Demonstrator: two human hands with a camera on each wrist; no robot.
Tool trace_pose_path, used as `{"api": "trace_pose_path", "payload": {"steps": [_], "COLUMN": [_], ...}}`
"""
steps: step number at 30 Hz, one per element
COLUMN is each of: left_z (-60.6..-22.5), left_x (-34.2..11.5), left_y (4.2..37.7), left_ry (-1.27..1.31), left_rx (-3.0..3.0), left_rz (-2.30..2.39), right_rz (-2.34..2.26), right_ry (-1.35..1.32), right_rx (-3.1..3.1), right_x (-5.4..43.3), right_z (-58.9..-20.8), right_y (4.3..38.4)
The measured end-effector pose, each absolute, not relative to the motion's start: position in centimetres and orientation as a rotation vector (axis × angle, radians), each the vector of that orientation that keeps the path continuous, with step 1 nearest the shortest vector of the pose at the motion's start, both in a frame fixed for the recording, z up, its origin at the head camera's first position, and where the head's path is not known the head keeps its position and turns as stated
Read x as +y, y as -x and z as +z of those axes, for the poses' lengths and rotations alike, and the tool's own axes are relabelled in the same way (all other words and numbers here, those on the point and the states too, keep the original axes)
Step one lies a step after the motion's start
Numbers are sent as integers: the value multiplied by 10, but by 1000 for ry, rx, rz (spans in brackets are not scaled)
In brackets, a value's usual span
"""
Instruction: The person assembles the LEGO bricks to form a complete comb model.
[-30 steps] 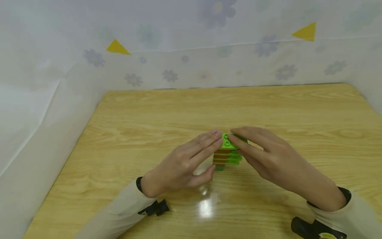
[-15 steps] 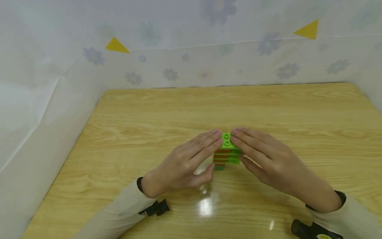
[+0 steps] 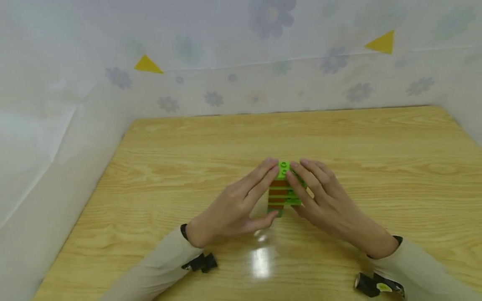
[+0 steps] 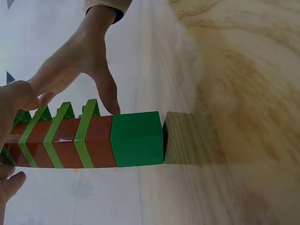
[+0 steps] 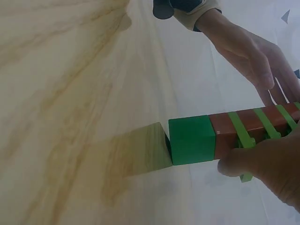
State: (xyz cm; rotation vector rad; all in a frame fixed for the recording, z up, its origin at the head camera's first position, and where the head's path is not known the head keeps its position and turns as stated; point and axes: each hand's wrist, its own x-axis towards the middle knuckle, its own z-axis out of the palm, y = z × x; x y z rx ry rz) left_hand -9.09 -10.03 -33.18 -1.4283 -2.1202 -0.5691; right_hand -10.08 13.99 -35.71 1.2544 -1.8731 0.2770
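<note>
A tower of toy building bricks (image 3: 278, 193) stands upright on the wooden table, between my two hands. It has a dark green brick (image 4: 137, 139) at its foot and brown bricks (image 5: 220, 126) above. Thin bright green plates between the brown ones jut out to the right, and a studded green plate (image 3: 284, 168) tops it. My left hand (image 3: 233, 205) holds the upper tower from the left, fingers along the far side, thumb in front. My right hand (image 3: 331, 200) lies at the right side, fingers spread at the top plate, thumb (image 5: 236, 161) low by the brown bricks.
The wooden table (image 3: 196, 146) is glossy and mirrors the tower's foot. White flowered cloth (image 3: 226, 50) rises behind and at the sides, with yellow triangles (image 3: 148, 65) on it. Small black wrist cameras (image 3: 205, 262) sit below both sleeves.
My right hand has moved left and nearer the tower, its fingers now spread apart instead of lying together. My left hand stays almost where it was, and the tower still stands.
</note>
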Motion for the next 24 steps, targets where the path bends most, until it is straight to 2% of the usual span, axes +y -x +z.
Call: {"api": "trace_pose_path", "payload": {"steps": [6,11,24], "left_z": [-334,-336,-346], "left_x": [-97,-92,-75], "left_y": [98,102,106], "left_ry": [1418,1396,1253], "left_rx": [-2158,-2246,-2831], "left_rz": [-579,-621,-387], "right_rz": [295,398,644], "right_ry": [-1198,-1283,-1332], "right_rx": [-1843,-1972,-2440], "right_x": [136,143,163], "right_z": [-362,-358,-361], "right_y": [110,112,124]}}
